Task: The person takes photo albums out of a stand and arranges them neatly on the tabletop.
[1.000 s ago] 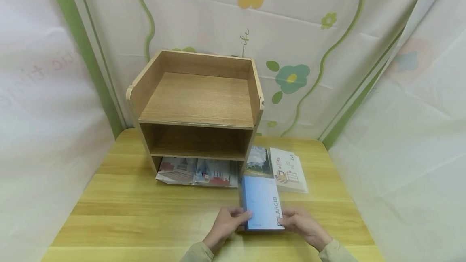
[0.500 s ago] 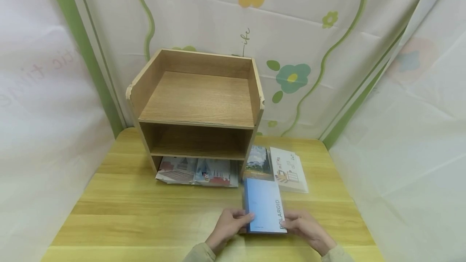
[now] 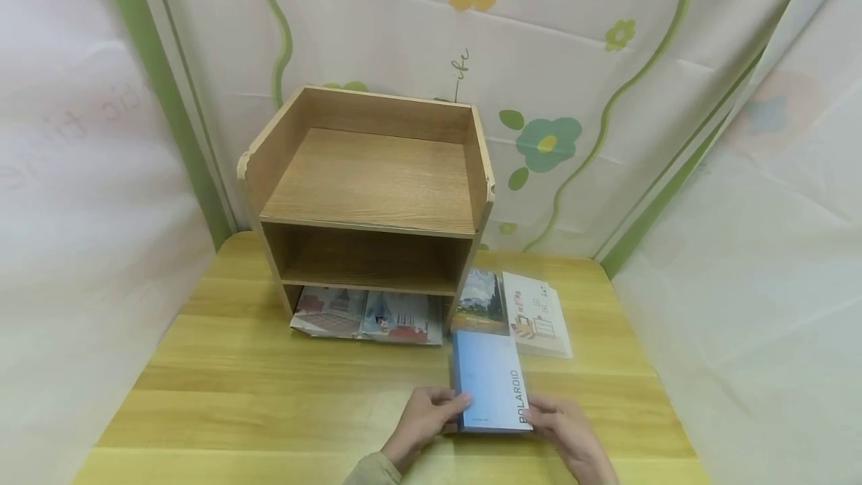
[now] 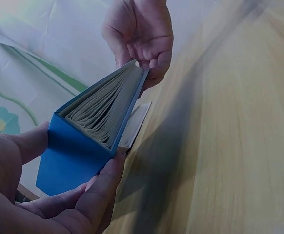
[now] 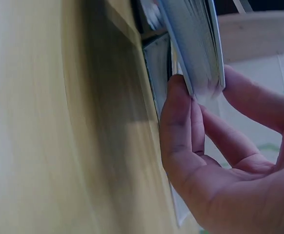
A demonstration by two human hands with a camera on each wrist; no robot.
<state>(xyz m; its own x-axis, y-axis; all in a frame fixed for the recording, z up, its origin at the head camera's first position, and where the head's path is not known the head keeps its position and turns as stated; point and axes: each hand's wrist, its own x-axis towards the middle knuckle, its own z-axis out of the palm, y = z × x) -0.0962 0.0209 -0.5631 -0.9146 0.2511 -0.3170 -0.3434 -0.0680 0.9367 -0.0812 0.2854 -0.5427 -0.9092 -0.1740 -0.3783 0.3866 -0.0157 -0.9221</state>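
A blue photo album (image 3: 490, 380) marked POLAROID is held cover up over the table. My left hand (image 3: 424, 421) grips its spine side, thumb on the cover and fingers underneath. At the opposite side my right hand (image 3: 564, 429) pinches the covers' corner between thumb and fingers. In the left wrist view, the album (image 4: 81, 151) shows its thick spine and a wedge of fanned pages between the covers. The right wrist view has the album's page edges (image 5: 193, 44) just above the right hand's fingertips (image 5: 177, 90), with its shadow on the wood below.
A wooden shelf unit (image 3: 367, 219) stands at the back left; open picture books (image 3: 364, 314) lie in its bottom compartment. Right of it, a landscape-picture album (image 3: 480, 298) and a white illustrated book (image 3: 536, 314) lie on the table (image 3: 269, 403). Printed curtains (image 3: 404, 28) hang around the table.
The album and both hands have shifted slightly right and toward the person in the head view, mostly in the first half second. Both hands keep their hold. The view has shifted slightly.
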